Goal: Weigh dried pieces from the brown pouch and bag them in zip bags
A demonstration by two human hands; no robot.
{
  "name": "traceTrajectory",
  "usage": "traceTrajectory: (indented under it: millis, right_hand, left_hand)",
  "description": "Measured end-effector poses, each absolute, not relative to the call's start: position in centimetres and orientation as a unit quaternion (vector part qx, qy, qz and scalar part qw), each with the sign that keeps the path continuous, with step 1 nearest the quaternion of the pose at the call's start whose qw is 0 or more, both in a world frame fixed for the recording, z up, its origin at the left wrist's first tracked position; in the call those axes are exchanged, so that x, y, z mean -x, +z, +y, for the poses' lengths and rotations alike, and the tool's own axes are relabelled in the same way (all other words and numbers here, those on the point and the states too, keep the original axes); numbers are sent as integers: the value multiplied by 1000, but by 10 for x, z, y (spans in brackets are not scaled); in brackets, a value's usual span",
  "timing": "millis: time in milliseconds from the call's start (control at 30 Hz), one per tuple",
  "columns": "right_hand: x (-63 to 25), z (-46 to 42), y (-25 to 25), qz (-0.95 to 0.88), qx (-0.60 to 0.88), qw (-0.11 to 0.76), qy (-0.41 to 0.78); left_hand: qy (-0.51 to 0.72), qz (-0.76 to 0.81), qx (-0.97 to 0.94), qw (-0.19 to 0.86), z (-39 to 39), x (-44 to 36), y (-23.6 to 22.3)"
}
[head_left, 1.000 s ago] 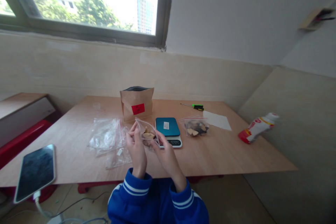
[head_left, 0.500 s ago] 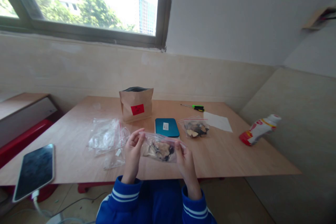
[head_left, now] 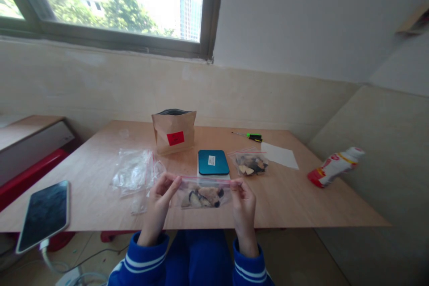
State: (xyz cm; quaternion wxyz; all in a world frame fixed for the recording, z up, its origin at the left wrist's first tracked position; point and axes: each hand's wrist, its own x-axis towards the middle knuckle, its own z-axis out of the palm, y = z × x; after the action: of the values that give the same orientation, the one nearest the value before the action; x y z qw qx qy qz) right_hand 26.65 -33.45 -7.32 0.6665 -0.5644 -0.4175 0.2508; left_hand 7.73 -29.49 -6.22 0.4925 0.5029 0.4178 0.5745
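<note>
A clear zip bag with a red-pink strip along its top holds several brown and dark dried slices. My left hand pinches its upper left corner between thumb and fingers. At the upper right corner, my right hand pinches the same strip, so the top edge is stretched straight. Just behind the bag sits a small scale with a teal top and a white label. To its right lies another zip bag filled with similar dried pieces.
Empty clear bags lie left of my hands. Behind them stands an open kraft pouch with a red label. A screwdriver, white paper and a tilted bottle are to the right. A tablet overhangs the table's left front edge.
My left hand has moved left and slightly down, my right hand slightly right. The bag's top edge has gone from slanted and slack to level and taut.
</note>
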Motion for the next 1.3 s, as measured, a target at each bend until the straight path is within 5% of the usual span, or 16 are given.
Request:
traceTrajectory:
  millis: [733,933,1300]
  right_hand:
    - [-263,-334,-80,-353,589,697,206]
    - [-269,-331,-82,-414,522,677,313]
    - [-263,-324,-91,-308,575,715,251]
  left_hand:
    - [646,474,-511,312,-307,-105,-66]
    - [654,461,-504,326,-302,-101,-70]
    - [619,456,-479,424,-301,-104,-84]
